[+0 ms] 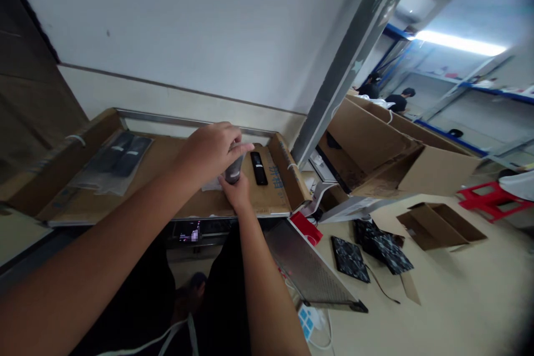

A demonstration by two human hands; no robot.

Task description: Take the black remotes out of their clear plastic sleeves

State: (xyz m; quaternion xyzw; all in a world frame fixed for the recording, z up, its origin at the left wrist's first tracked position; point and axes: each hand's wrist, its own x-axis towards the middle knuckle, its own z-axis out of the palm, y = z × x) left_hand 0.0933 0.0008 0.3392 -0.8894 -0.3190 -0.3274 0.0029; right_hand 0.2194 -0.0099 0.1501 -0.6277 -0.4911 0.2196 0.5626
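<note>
Both of my hands meet over the cardboard-lined tray [167,192] on the bench. Between them stands a dark, narrow item in a clear plastic bag [234,171], tilted upright. My left hand [214,147] is closed at the bag's upper end, with its thumb pointing right. Lower down, my right hand [237,189] grips the bag's bottom part with fingers and thumb. Just right of them, a slim black remote-like item [258,168] lies unbagged on the cardboard. At the tray's left lie several dark items in clear bags [120,158].
A grey metal post [354,55] rises at the tray's right end. Beyond it are a large open carton [375,144], a smaller carton [442,225] on the floor and a red stool [488,200]. Two people work in the background. A perforated panel [308,264] leans below the tray.
</note>
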